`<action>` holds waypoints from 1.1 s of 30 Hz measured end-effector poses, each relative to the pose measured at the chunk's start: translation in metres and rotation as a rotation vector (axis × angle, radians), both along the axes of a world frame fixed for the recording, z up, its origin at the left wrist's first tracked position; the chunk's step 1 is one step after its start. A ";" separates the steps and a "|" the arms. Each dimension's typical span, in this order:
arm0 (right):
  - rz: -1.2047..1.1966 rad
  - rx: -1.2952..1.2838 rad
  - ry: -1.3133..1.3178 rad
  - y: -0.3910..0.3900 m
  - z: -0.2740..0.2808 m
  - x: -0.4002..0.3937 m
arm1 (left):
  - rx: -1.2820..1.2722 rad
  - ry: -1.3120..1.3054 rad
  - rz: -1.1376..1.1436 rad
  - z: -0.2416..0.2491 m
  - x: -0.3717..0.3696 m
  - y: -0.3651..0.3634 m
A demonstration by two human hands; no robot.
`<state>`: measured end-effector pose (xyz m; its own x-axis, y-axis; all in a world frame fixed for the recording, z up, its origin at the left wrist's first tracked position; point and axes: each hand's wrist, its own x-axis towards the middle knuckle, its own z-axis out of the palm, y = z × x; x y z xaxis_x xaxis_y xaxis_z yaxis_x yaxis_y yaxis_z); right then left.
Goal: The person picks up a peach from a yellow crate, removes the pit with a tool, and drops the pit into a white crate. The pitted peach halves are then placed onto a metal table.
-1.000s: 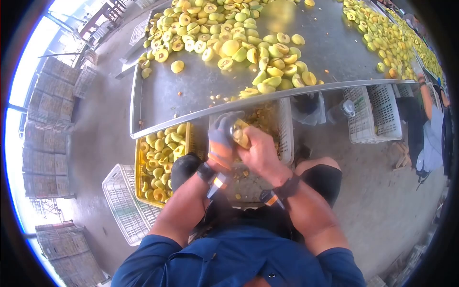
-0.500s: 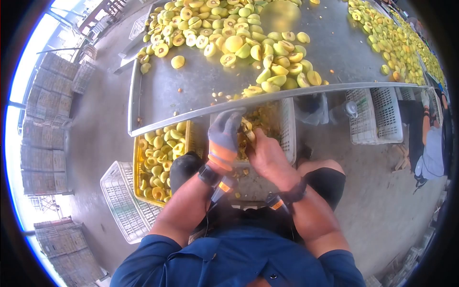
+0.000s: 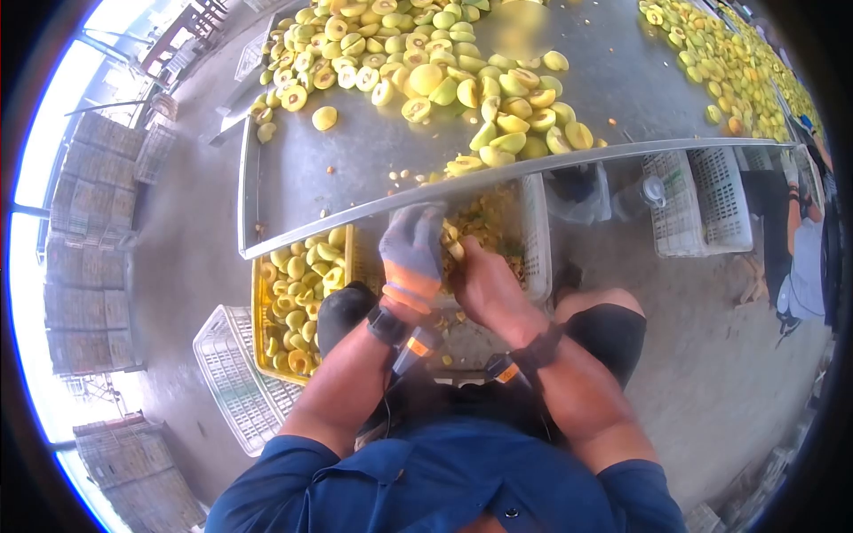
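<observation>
My left hand (image 3: pixel 412 244), in a grey and orange glove, is closed around a yellow peach half (image 3: pixel 452 241) just below the table's metal edge. Bare and closed, my right hand (image 3: pixel 489 286) meets the fruit from the right; its fingertips are close against it, and what they grip is hidden. Beneath both hands stands a light crate (image 3: pixel 537 240) with yellowish scraps inside. To the left, a yellow crate (image 3: pixel 259 311) holds many hollowed peach halves (image 3: pixel 298 302).
A metal table (image 3: pixel 302 178) carries a heap of peach halves (image 3: pixel 426 80), several with pits showing. Another heap (image 3: pixel 711 80) lies farther right. White crates (image 3: pixel 235 373) stand at left and under the table (image 3: pixel 702 204). A co-worker's sleeve (image 3: pixel 804 266) shows at far right.
My hands stay together at the fruit, with the right hand's fingers slightly shifted and turned. The whole view has tilted a little, moving the table edge slightly upward at right.
</observation>
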<state>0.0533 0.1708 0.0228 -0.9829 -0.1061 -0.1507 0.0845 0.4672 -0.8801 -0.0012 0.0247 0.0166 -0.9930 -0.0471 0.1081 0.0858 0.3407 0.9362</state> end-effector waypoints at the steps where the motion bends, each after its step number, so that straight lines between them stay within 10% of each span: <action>1: 0.016 -0.073 0.011 0.000 -0.002 -0.001 | -0.081 0.045 -0.014 -0.002 -0.001 -0.002; 33: 0.010 0.127 0.029 0.004 -0.007 0.002 | -0.070 0.063 -0.031 -0.003 0.002 -0.006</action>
